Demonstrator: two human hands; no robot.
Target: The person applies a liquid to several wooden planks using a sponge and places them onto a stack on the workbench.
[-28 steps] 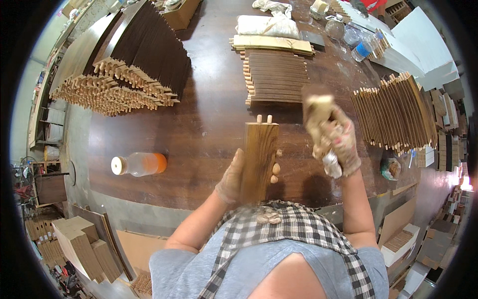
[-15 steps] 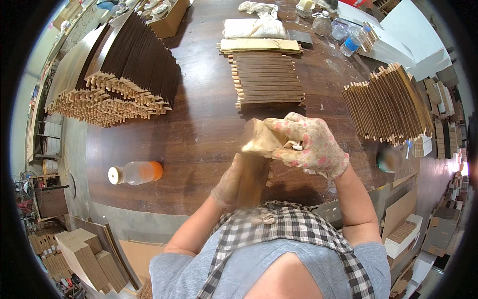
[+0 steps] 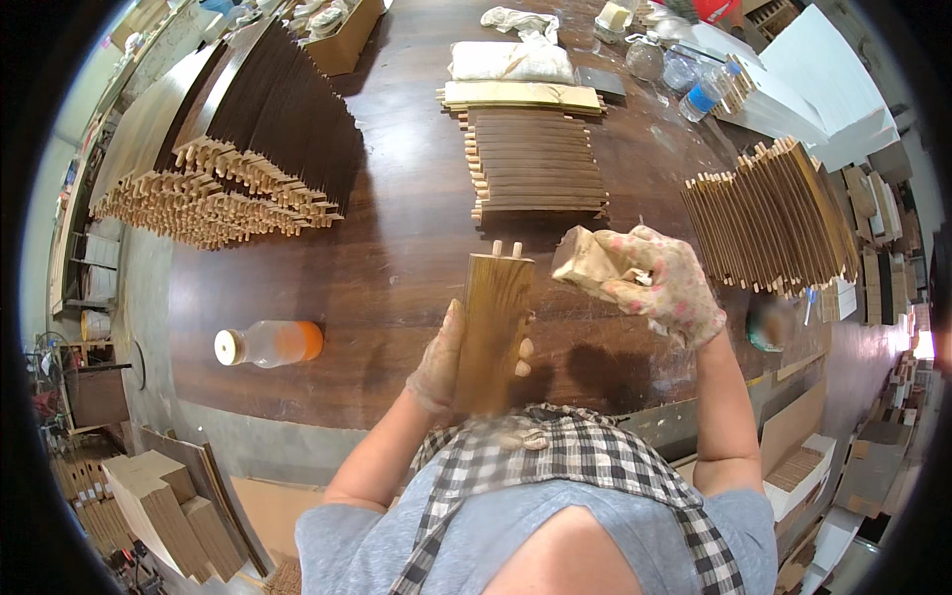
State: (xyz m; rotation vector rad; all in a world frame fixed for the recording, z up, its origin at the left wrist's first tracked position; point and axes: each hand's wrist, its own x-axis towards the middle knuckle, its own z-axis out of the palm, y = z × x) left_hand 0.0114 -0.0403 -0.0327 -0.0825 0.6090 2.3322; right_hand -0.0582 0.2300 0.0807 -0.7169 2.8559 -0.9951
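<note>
Slats [image 3: 535, 164] beyond board [image 3: 493, 332], bottle [image 3: 273, 344] left

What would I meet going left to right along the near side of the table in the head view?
Clear bottle with pale cap and orange end, brown wooden board with two pale pegs, beige blocky pad, right hand in pink-spotted glove, blurred greenish round object.

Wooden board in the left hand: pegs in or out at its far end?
In, but protruding: two pale pegs stand out from the wooden board; their depth inside is hidden.
</note>
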